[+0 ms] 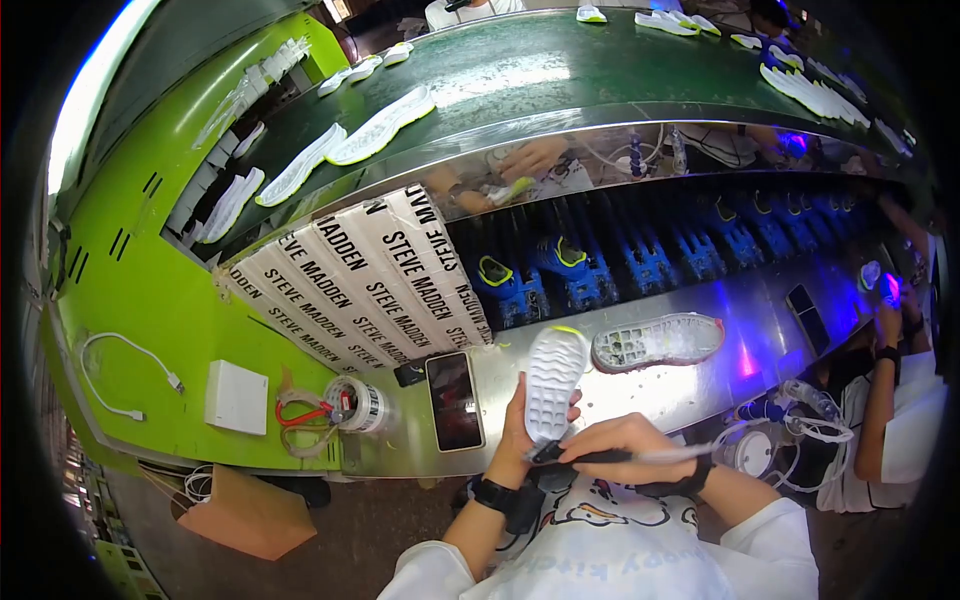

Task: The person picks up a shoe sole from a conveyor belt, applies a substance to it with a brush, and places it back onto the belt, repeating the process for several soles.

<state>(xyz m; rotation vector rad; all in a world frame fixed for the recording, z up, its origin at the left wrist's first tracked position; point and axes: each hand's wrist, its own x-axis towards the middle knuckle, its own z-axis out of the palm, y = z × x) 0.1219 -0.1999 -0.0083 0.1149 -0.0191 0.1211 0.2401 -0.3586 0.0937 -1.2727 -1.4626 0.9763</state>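
A white shoe sole is gripped in the left hand, held on end above the metal bench, its ridged face turned up and a yellow edge showing at the far end. A black-handled brush is pinched in the fingers of the right hand, and its tip is held at the sole's near end, close to the left wrist. A grey sole-shaped piece is laid on the bench just beyond the right hand. To the left of the left hand, a phone is set flat, with a white tub farther left. A printed box is placed beyond the phone. Blue shoes are lined up in a trough beyond both hands, and more soles are spread on the green belt farther off.
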